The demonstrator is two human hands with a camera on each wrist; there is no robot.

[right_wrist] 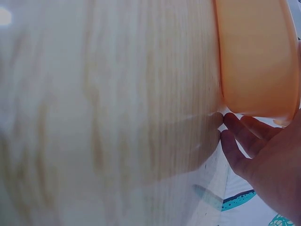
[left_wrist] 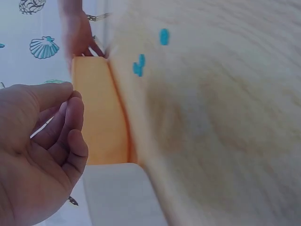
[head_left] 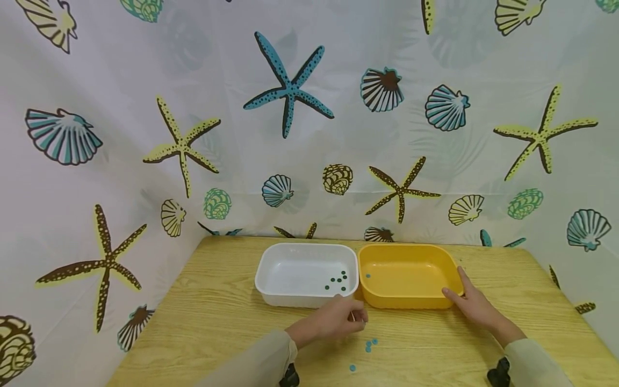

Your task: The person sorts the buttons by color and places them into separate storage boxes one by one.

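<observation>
My left hand (head_left: pixel 336 318) hovers by the front right corner of the white tub (head_left: pixel 285 301), its thumb tip meeting the curled index finger. Whether a small piece sits between them is hidden in the left wrist view too. Several small blue discs (head_left: pixel 368 344) lie on the table right of that hand, with one blue disc (head_left: pixel 352 368) closer to me. My right hand (head_left: pixel 476 306) rests against the right end of the yellow tub (head_left: pixel 406 303), fingers extended along its outside. Inside the yellow tub is a blue disc (head_left: pixel 368 276); several dark green discs (head_left: pixel 332 279) lie in the white one.
Both tubs stand side by side, touching, on a wood-grain table (head_left: pixel 203 322). A white curtain (head_left: pixel 232 134) printed with shells and starfish hangs behind the table and along both sides.
</observation>
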